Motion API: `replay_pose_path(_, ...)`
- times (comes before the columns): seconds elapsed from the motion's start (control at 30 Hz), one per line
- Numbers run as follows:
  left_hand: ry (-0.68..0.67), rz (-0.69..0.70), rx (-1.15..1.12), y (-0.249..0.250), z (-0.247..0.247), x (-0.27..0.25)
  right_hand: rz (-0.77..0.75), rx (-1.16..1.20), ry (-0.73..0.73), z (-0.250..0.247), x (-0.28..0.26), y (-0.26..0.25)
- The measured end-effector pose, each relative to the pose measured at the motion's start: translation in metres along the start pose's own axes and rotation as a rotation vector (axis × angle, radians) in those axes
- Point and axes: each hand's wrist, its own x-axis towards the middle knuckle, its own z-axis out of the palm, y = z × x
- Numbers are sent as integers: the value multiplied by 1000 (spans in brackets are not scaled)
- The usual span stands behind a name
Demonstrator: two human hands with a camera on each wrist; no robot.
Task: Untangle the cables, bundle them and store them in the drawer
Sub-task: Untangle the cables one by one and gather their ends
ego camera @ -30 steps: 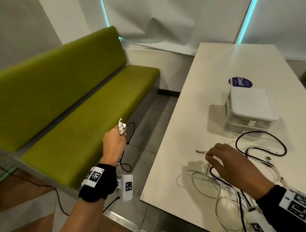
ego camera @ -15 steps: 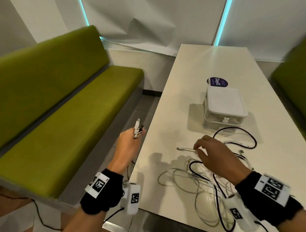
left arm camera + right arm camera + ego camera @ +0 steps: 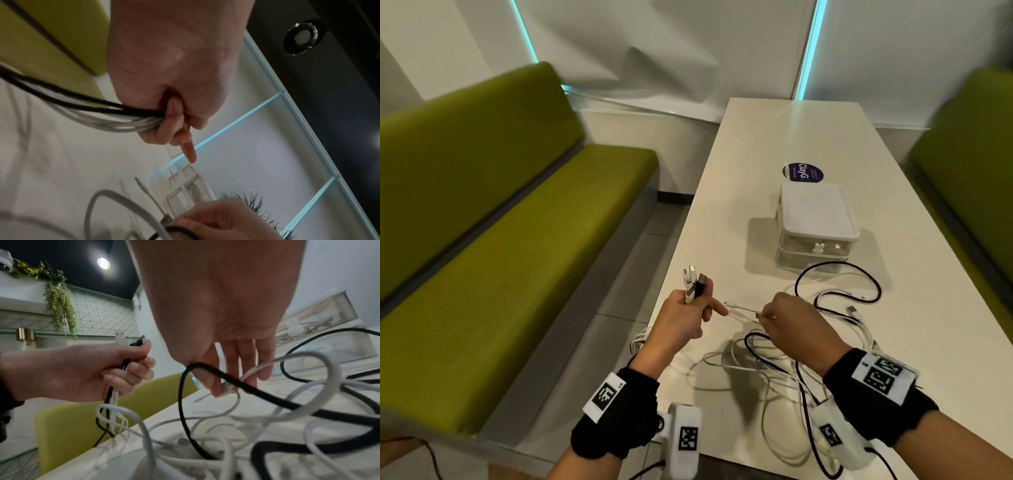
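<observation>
My left hand (image 3: 685, 318) grips a bunch of cable ends (image 3: 693, 282), white and black plugs sticking up above the fist at the table's left edge; the same fist (image 3: 123, 369) shows in the right wrist view, and its index finger points toward the right hand. My right hand (image 3: 787, 322) pinches the plug end of a thin white cable (image 3: 743, 312) just above the table. A tangle of white and black cables (image 3: 774, 370) lies on the white table (image 3: 808, 137) under and beside it. The small white drawer box (image 3: 816, 219) stands shut behind the tangle.
A round dark sticker (image 3: 803, 172) lies beyond the drawer box. Green benches (image 3: 500, 222) run along both sides of the table, the right one (image 3: 969, 154) close to its edge. Cables trail from my left fist down over the table edge.
My left hand came in from over the bench to the table edge with its plugs. The right hand lifted a white plug end toward it.
</observation>
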Motion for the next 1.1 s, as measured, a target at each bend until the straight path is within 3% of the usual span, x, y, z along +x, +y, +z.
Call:
replay_pose_path(0.2,16,-43,-131,-3,7,-2,-44,157,124,-9,-9,0)
replay_pose_path(0.43,8,-21,-62,-3,22,3,-91,264,272,-17,-20,2)
replay_pose_path(0.57,3,-4,-53,2,35,8,-211,321,370,-18,-30,2)
replay_pose_path(0.73,-63,42,-154,5,39,5,-311,409,346,-18,-35,3)
replay_pose_path(0.83,-30,41,-212,8,37,3,-343,404,316,-17,-36,4)
replay_pose_path(0.9,33,35,-250,11,35,2,-295,368,318,-14,-34,10)
replay_pose_path(1.03,126,33,-239,15,32,3,-23,158,243,-7,-31,25)
replay_pose_path(1.1,145,52,-193,16,34,1,-23,151,280,-5,-32,24)
